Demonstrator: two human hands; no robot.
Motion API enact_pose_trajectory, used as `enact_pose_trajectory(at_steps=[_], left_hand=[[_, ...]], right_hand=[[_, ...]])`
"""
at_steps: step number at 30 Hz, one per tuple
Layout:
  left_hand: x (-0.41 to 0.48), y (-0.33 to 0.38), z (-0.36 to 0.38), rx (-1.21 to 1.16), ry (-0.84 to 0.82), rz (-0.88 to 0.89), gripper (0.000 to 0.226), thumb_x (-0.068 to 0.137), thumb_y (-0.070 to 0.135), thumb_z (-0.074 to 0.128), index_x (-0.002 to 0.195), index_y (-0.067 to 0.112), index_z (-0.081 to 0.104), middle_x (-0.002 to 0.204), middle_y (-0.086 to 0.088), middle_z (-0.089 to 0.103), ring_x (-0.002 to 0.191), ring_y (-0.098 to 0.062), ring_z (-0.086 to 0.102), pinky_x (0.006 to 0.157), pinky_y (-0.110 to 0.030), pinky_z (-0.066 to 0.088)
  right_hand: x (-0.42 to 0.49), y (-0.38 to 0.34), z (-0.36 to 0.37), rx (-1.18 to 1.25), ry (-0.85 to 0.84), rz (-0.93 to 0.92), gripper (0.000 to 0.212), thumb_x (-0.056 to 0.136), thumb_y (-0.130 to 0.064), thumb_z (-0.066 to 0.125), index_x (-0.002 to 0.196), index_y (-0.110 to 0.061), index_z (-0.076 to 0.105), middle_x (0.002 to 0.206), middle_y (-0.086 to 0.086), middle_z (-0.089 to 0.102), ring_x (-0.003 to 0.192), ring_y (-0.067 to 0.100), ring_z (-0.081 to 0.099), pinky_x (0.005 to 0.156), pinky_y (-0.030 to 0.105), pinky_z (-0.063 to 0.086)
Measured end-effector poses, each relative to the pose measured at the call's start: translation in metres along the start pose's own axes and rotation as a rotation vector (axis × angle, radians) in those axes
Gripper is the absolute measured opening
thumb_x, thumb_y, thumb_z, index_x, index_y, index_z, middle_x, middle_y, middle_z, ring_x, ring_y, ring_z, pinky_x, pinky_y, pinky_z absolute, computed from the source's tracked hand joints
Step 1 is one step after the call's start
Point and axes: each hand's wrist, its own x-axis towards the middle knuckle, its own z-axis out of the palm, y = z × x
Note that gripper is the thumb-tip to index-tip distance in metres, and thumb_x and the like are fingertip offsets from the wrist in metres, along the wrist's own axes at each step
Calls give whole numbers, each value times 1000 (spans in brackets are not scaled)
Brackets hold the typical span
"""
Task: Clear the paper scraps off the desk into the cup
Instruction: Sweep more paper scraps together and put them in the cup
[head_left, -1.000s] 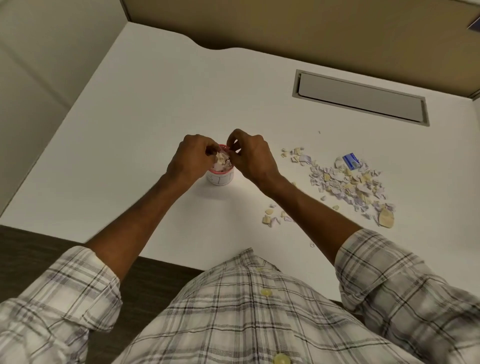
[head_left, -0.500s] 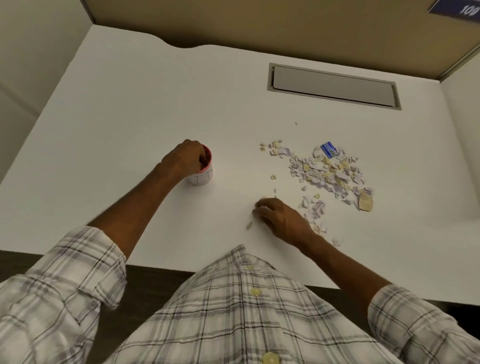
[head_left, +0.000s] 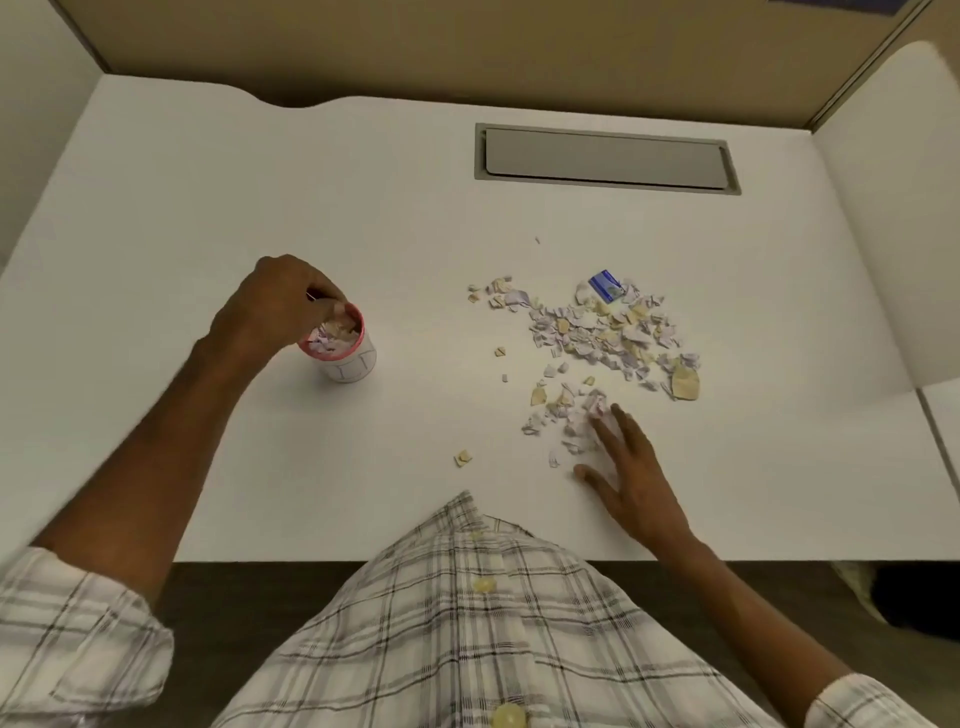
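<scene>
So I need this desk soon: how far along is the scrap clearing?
Partly done. The cup already looks nearly full of scraps, with the left hand at its rim. The right hand lies open on the near edge of the scrap pile. Most of that pile, a blue piece and a few strays remain.

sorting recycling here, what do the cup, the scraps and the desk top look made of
Cup: likely paper or thin plastic, matte white wall, red rim.
Scraps: paper, with torn, curled edges, pale lilac and cream.
Desk top: probably laminate, smooth, uniform matte white; its core isn't visible.
</scene>
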Motion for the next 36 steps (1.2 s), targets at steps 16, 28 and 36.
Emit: enact_pose_trajectory(at_steps=[16,28,36], left_hand=[[-102,27,189,-333,-349,222,33,75,24,86,107,25,76,92,10,65,84,-1,63,74,-15,49],[-79,62,211,-291,-103,284,17,78,28,82,93,20,78,99,6,65,99,-12,59,87,-32,51],[-61,115,248,186,-193,483,123,61,89,56,158,36,0,165,-2,-22,151,-31,-23,119,-54,-6]], right_hand=[[63,-32,23,-57,13,-242,51,108,-25,45,157,-17,33,167,14,22,157,33,13,127,44,22],[62,14,-46,33,161,-50,25,94,-30,71,118,-25,75,147,-4,57,118,21,66,91,38,59],[75,81,-83,61,99,231,74,91,-53,67,152,-20,42,167,8,23,149,32,34,116,46,37]])
